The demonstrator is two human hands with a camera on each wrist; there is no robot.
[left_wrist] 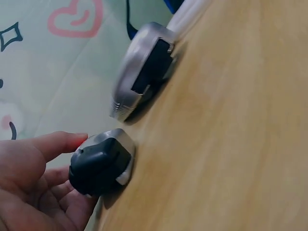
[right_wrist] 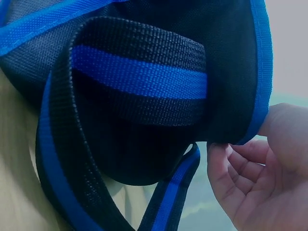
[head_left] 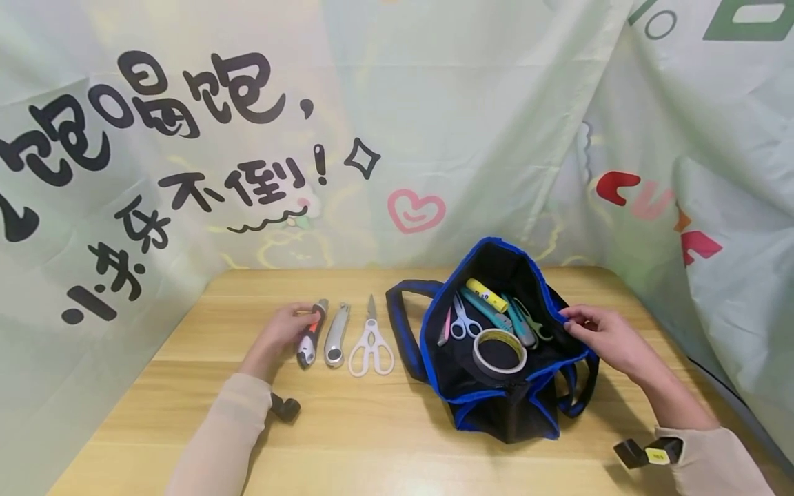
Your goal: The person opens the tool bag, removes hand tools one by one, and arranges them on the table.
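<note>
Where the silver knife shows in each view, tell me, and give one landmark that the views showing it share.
Head: the silver knife lies left of center, between the cutter held by the left hand and the white scissors.
Left wrist: in the upper half, just left of center, above the cutter.
Right wrist: not in it.
Shared landmark: the pink heart, in the head and left wrist views.

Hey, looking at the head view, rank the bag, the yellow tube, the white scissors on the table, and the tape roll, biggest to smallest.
1. Bag, by far
2. White scissors, longer than the roll
3. Tape roll, wide and round
4. Yellow tube, the slimmest
</note>
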